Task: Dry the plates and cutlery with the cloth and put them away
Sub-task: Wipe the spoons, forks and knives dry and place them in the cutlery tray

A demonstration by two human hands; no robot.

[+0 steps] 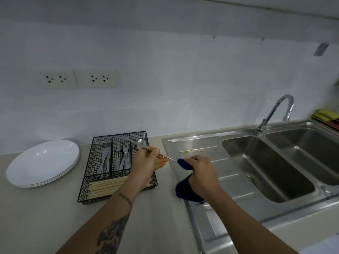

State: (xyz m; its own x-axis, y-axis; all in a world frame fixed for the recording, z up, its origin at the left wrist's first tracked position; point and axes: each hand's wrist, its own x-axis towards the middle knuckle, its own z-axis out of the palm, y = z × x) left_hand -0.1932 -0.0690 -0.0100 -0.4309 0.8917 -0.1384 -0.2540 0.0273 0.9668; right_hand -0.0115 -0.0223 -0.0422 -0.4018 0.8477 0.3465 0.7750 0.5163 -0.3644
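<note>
Drying is the step we are in: our left hand pinches a spoon by the middle of its handle between thumb and fingertips, while our right hand is closed around the dark blue cloth, with one bunched end of it wrapped over the tip of the handle. The spoon is held in the air above the right edge of the black wire cutlery basket, which sits on the worktop just left of the steel sink. Its long axis runs on a diagonal, bowl pointing up and away to the left, over the basket's far right compartment, handle end pointing down to the right into the cloth. We judge the task well along, since knives and forks already lie in the basket's far compartments, chopsticks in the near one, and a stack of white plates rests further left. Next we would need to slide the cloth along the handle toward the bowl, then lower the spoon into that far right compartment.
</note>
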